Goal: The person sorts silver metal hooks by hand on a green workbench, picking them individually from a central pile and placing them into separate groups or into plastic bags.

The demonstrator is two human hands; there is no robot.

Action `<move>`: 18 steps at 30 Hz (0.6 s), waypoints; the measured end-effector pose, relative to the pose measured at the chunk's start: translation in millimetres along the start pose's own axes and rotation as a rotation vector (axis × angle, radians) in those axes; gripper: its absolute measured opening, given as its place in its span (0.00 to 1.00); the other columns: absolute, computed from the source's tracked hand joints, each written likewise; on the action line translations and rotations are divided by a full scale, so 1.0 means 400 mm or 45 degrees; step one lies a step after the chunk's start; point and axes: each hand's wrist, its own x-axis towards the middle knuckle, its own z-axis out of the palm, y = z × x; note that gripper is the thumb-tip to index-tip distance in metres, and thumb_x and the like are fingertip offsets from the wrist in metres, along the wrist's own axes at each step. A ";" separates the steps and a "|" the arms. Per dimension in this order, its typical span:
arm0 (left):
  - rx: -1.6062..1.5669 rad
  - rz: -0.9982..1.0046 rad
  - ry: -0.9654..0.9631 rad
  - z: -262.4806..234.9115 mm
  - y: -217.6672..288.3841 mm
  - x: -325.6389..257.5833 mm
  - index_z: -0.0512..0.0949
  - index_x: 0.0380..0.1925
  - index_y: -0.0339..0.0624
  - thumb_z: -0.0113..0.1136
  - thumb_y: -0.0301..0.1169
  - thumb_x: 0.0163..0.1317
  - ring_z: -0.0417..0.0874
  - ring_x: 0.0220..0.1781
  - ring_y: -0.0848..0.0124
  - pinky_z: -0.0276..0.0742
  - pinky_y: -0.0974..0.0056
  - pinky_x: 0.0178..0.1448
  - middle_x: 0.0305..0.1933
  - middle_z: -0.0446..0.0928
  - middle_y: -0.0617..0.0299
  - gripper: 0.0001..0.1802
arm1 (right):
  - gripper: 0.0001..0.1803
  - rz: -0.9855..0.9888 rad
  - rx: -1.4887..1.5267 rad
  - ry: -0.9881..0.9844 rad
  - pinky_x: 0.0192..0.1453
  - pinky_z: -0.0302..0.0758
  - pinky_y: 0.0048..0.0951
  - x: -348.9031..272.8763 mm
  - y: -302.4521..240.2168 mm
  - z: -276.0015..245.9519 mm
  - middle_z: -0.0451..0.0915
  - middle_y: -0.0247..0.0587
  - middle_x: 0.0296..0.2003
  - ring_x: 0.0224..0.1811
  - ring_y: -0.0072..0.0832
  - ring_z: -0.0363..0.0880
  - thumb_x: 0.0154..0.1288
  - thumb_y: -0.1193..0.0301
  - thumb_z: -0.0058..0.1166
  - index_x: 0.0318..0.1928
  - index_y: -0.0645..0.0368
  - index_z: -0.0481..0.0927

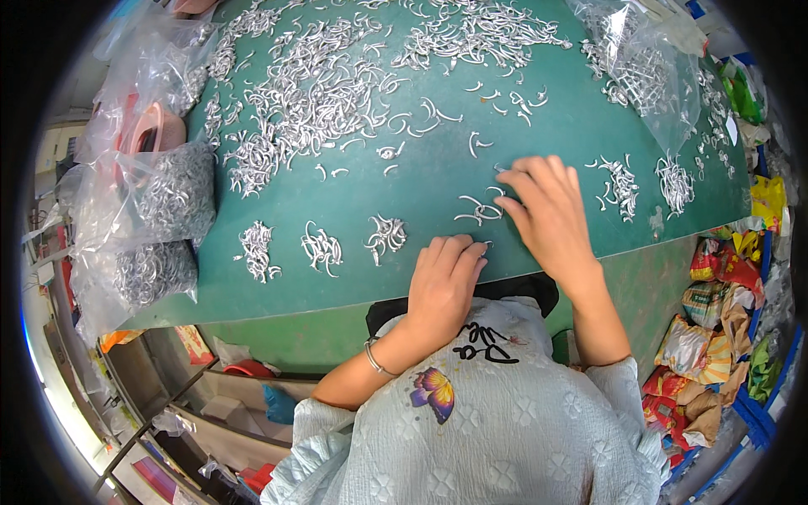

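One view only, worn on my head, left of a pair. It looks steeply down past my chest onto the green table (438,181), close in. My forearms enter from the lower edge. Fisheye bending curves the table edge; the corners are black.

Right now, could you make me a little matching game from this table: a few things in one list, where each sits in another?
Things:
1. left hand
2. right hand
3. big heap of metal hooks
4. filled plastic bags

Places:
A. table's left edge
B. far side of the green table
C. near edge, knuckles bent
D. on a few loose hooks

Pairs: 1-C, 2-D, 3-B, 4-A
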 end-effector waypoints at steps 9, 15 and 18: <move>-0.041 -0.034 0.018 -0.013 -0.021 -0.020 0.76 0.44 0.37 0.65 0.21 0.52 0.74 0.42 0.56 0.70 0.56 0.44 0.42 0.75 0.55 0.17 | 0.07 -0.006 0.109 -0.145 0.42 0.63 0.37 -0.073 -0.052 -0.023 0.74 0.39 0.35 0.40 0.37 0.71 0.54 0.77 0.60 0.35 0.60 0.78; -0.039 -0.144 0.050 -0.028 -0.014 -0.020 0.71 0.52 0.36 0.71 0.25 0.49 0.74 0.48 0.52 0.72 0.55 0.50 0.49 0.72 0.49 0.29 | 0.09 0.073 0.418 -0.059 0.45 0.67 0.37 -0.058 -0.027 -0.024 0.76 0.41 0.36 0.42 0.40 0.73 0.55 0.75 0.63 0.38 0.59 0.80; -0.002 -0.194 0.046 -0.029 -0.001 -0.016 0.70 0.55 0.36 0.74 0.27 0.47 0.74 0.52 0.51 0.73 0.55 0.53 0.53 0.70 0.47 0.34 | 0.07 0.081 0.097 0.117 0.45 0.66 0.37 0.006 -0.005 -0.008 0.76 0.40 0.35 0.40 0.40 0.73 0.55 0.75 0.62 0.35 0.60 0.79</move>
